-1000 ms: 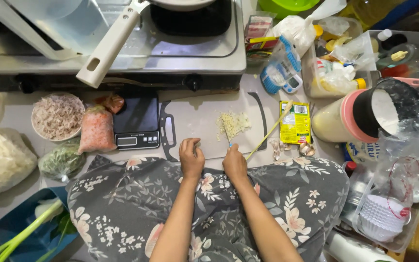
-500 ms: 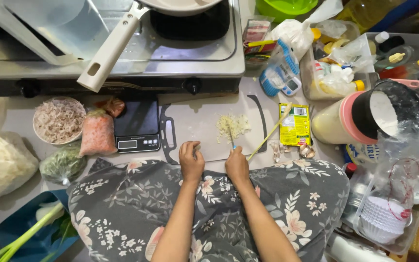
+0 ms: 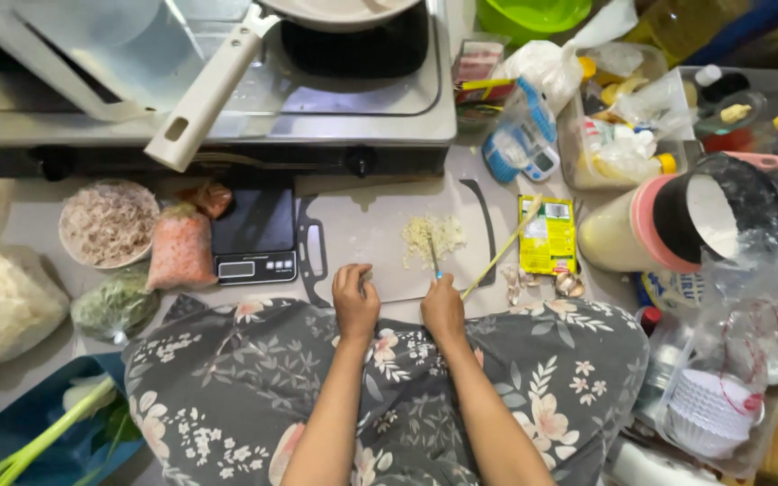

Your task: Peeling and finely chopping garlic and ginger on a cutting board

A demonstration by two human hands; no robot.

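Cluttered low worktop shot from straight above, gas stove along the 12 o'clock edge with a pale pan handle sticking out toward 7 o'clock.

What's changed over the last second: not much in the layout, but both hands have slid a bit toward 12 o'clock, off the floral lap and onto the near edge of the grey cutting board. The right hand is closed around a small knife, blade pointing up at the heap of minced garlic, which hasn't budged or spread. The left hand is curled with fingertips at the board's near rim; it might be pinching a small piece, but I can't tell. My read is that the chopping is in a pause or re-setting, with the pile already pretty fine.

Textures:
- garlic: pale yellow, crumbly, loose mound near board centre
- board: matte, thin, rounded corners, handle slot at its 9 o'clock side
- kitchen scale: glossy black, just beside the board at 9 o'clock
- a bowl of dried shrimp, pinkish and flaky, further at 9
- a yellow seasoning packet at 3 o'clock, shiny foil, with a long chopstick lying slanted between it and the board
- papery garlic skins scattered below the packet
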